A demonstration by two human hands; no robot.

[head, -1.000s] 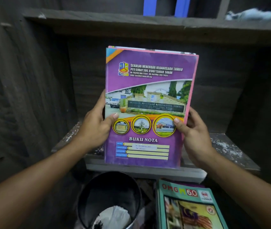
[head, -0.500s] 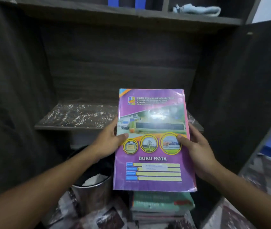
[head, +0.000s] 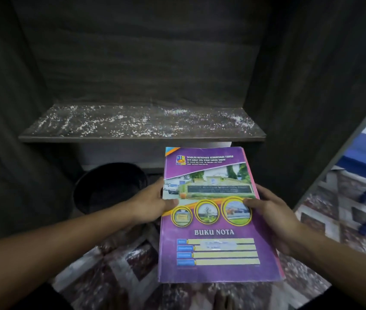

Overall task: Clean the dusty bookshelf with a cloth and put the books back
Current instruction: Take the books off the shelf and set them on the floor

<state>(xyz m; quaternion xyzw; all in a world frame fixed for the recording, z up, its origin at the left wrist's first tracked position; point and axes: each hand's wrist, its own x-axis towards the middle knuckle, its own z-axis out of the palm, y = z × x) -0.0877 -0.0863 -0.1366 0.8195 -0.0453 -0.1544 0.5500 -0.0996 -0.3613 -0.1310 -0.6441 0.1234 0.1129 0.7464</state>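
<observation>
Both hands, left point(head: 149, 203) and right point(head: 273, 217), grip the purple "BUKU NOTA" notebook point(head: 213, 220) at six o'clock below the dusty shelf point(head: 133, 124).

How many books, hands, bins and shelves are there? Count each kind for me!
Books: 1, the purple notebook; a pink edge beneath may be another, cannot tell
Hands: 2, the left hand and the right hand, both holding the notebook
Bins: 1, the black bin
Shelves: 1, the dusty shelf
Total: 5
</observation>
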